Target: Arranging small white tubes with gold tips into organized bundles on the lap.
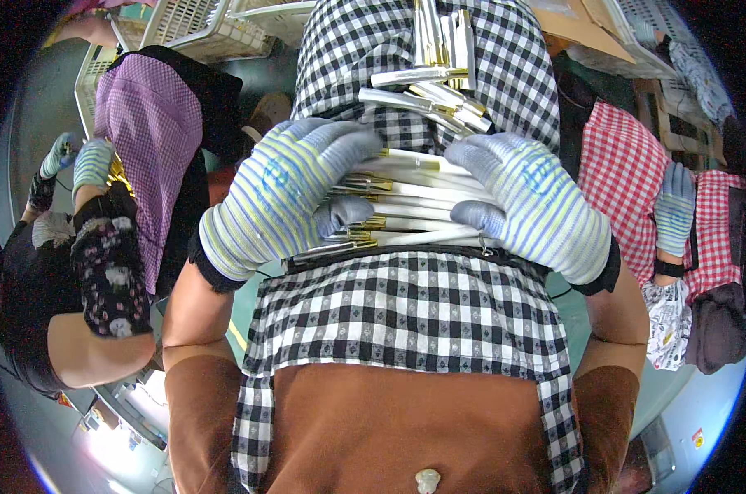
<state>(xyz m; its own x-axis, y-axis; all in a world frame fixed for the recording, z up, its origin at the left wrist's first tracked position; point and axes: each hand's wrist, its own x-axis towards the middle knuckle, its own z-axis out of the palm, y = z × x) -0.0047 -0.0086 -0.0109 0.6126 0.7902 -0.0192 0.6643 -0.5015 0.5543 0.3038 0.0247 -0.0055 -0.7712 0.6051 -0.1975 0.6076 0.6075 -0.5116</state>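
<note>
A bunch of slim white handles with gold metal ends (422, 202), which look like brush handles, lies crosswise over my lap. My left hand (278, 198), in a striped knitted glove, grips the gold-ended side, fingers over the top and thumb below. At the opposite side my right hand (542, 202), gloved alike, curls round the white ends. The fingertips of the left are slightly blurred. Beyond my hands, more loose white and gold handles (430, 103) rest on the black-and-white checked apron (348, 58), some lengthwise and some slanted. The palms hide part of the bunch.
A person in a purple checked apron (154, 123) sits at my left, gloved hands at work. At my right is another person in a red checked apron (624, 156). White plastic baskets (183, 29) stand ahead on the left, and an opened cardboard box (583, 29) ahead on the right.
</note>
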